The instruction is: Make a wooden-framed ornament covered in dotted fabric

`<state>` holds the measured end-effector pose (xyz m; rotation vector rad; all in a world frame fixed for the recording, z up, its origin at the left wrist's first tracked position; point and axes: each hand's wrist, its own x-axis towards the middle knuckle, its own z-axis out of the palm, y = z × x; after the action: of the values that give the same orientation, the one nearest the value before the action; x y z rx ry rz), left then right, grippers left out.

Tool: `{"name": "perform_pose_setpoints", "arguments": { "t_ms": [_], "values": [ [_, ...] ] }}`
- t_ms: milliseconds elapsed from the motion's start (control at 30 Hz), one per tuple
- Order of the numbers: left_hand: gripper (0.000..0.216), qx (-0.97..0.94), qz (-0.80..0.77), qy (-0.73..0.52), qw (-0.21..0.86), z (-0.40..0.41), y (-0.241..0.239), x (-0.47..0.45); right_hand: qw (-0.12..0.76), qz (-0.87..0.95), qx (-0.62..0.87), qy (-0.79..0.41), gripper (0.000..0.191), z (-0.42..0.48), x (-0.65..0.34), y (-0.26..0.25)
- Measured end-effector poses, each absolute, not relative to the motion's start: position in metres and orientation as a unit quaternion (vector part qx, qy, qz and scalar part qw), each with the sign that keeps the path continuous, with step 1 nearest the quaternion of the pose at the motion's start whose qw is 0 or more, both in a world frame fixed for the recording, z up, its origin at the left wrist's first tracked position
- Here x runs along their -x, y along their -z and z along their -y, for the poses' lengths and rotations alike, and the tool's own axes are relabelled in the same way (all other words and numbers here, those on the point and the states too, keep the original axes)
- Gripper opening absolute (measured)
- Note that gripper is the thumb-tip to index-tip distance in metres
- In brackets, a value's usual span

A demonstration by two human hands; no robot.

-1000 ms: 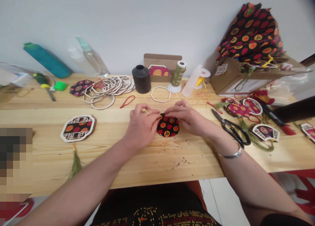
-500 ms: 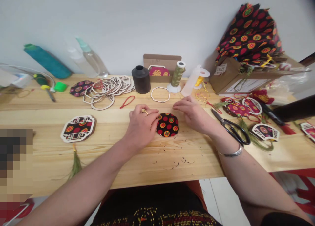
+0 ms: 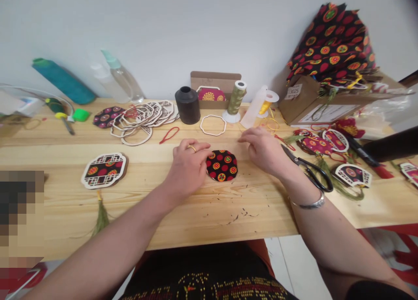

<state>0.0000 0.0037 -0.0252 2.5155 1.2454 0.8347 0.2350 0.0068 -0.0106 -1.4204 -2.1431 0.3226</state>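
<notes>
An eight-sided patch covered in black fabric with red, orange and green flower rounds (image 3: 222, 166) lies flat on the wooden table in front of me. At its left edge is my left hand (image 3: 191, 166), with bent fingers and the thumb closed against the rim; part of the grip is hidden. My right hand (image 3: 264, 151) hovers up and right of the patch, apart from it, its fingers reaching left with nothing visible in them. Black-handled scissors (image 3: 308, 169) lie beside my right wrist. Beyond the patch is a thin pale wooden frame (image 3: 213, 125).
A framed ornament (image 3: 104, 171) with a green tassel (image 3: 101, 215) lies left. Stacked wooden frames (image 3: 140, 121), a black spool (image 3: 187, 105), an olive thread spool (image 3: 235, 100) and a glue bottle (image 3: 256, 106) line the back. A cardboard box (image 3: 298, 104) heaped with patterned fabric (image 3: 333, 49) stands right.
My right hand has drawn a little to the right, away from the patch. My left hand stays at the patch's left edge, nearly unmoved.
</notes>
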Motion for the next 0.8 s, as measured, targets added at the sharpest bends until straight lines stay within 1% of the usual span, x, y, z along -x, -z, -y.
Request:
{"name": "perform_pose_setpoints", "arguments": {
  "t_ms": [33,100,200,300,400,533,667,800],
  "values": [
    [0.03,-0.85,-0.418,-0.298,0.117,-0.005,0.024,0.001,0.296,0.775,0.534,-0.16,0.038,-0.006,-0.234,0.008],
    [0.033,-0.851,-0.397,-0.311,0.147,-0.006,0.022,0.003,0.324,0.734,0.512,-0.307,0.038,-0.003,-0.232,0.003],
    [0.033,-0.875,-0.337,-0.299,0.178,-0.007,0.02,0.004,0.296,0.662,0.429,-0.539,0.035,0.002,-0.227,-0.002],
    [0.035,-0.899,-0.287,-0.267,0.194,-0.006,0.02,0.003,0.257,0.596,0.365,-0.667,0.036,0.005,-0.223,-0.001],
    [0.036,-0.909,-0.276,-0.245,0.195,-0.006,0.019,0.003,0.24,0.552,0.35,-0.718,0.036,0.005,-0.221,0.003],
    [0.036,-0.916,-0.278,-0.225,0.179,-0.005,0.018,0.003,0.232,0.551,0.357,-0.718,0.036,0.004,-0.222,0.004],
    [0.037,-0.911,-0.28,-0.237,0.189,-0.005,0.017,0.003,0.253,0.551,0.343,-0.717,0.031,0.005,-0.225,0.0],
    [0.036,-0.923,-0.26,-0.213,0.187,-0.005,0.017,0.001,0.22,0.56,0.334,-0.726,0.032,0.005,-0.226,0.001]
  ]
}}
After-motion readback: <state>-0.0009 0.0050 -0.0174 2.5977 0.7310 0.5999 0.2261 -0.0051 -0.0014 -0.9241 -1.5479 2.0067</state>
